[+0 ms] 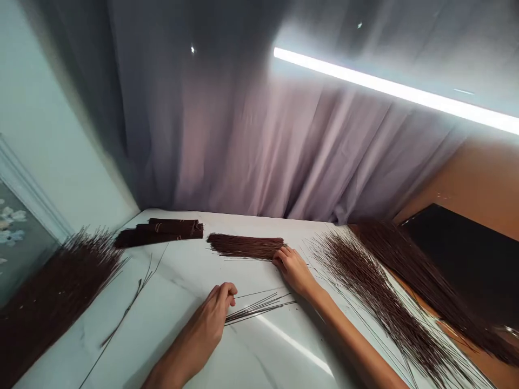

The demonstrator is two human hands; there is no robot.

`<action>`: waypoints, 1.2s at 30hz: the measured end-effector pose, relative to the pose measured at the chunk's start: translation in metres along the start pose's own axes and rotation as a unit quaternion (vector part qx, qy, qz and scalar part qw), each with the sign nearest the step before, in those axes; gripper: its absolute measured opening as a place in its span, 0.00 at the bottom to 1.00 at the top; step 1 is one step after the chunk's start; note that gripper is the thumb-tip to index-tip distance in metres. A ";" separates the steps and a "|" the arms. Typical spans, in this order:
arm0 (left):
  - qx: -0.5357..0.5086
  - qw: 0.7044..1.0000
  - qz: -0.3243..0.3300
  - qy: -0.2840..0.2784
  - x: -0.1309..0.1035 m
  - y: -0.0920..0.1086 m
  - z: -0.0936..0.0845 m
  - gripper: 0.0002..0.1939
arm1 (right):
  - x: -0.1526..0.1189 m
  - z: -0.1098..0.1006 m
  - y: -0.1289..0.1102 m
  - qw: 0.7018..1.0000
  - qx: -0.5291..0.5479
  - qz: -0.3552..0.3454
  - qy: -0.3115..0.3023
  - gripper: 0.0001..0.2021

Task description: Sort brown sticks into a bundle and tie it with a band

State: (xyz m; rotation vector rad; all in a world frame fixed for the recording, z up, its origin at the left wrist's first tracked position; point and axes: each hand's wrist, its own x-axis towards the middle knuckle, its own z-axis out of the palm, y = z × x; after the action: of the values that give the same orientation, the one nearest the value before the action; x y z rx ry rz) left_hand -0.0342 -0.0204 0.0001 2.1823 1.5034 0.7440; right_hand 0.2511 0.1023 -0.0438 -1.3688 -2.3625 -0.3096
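Several loose thin dark sticks (263,309) fan out to the right from my left hand (213,313). Its fingers are curled, and a single stick runs out from the fingertips. Further away, my right hand (290,262) is closed at the right end of a flat pile of thin brown sticks (245,246). Its fingertips press together against the stick ends; how many sticks they pinch is hidden. The pile lies crosswise on the white marbled table (178,308).
Tied dark bundles (174,229) lie at the back left. A large heap of sticks (60,286) fills the left edge, with a few crooked strands (132,302) beside it. Long sticks (377,292) spread on the right, near another dark bundle (430,275). A curtain (243,135) hangs behind.
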 end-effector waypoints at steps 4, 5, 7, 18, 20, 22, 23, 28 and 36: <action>0.020 0.998 0.017 -0.056 0.008 -0.001 0.004 0.12 | 0.002 0.007 0.000 0.999 -0.034 -0.028 -0.011 0.09; 0.033 0.997 0.023 -0.059 0.009 -0.001 0.004 0.13 | 0.004 0.007 0.000 0.999 -0.039 -0.033 -0.013 0.10; 0.056 0.996 0.036 -0.055 0.010 0.000 0.001 0.16 | 0.006 0.007 0.001 0.998 -0.043 -0.039 -0.013 0.10; 0.242 0.967 0.067 -0.040 0.014 -0.017 0.016 0.12 | 0.015 0.009 0.004 0.997 -0.017 -0.073 -0.004 0.08; 0.251 0.965 0.065 -0.044 0.014 -0.019 0.021 0.11 | 0.016 0.009 0.002 0.997 -0.020 -0.070 0.003 0.09; 0.236 0.968 0.068 -0.045 0.014 -0.020 0.022 0.13 | 0.017 0.007 0.000 0.998 -0.020 -0.063 0.014 0.09; 0.222 0.972 0.069 -0.043 0.014 -0.020 0.020 0.17 | 0.018 0.005 -0.002 0.998 -0.019 -0.057 0.020 0.10; 0.099 0.993 0.036 -0.050 0.010 -0.015 0.007 0.26 | 0.020 -0.002 -0.007 0.999 -0.010 -0.029 0.039 0.10; -0.006 0.999 0.030 -0.045 0.009 -0.009 0.016 0.16 | 0.017 0.017 -0.002 0.999 -0.022 -0.042 0.017 0.07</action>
State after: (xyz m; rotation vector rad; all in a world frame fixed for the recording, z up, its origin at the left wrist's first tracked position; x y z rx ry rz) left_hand -0.0281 -0.0089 -0.0157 2.2297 1.3923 0.6621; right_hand 0.2377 0.1214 -0.0517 -1.2767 -2.4022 -0.4087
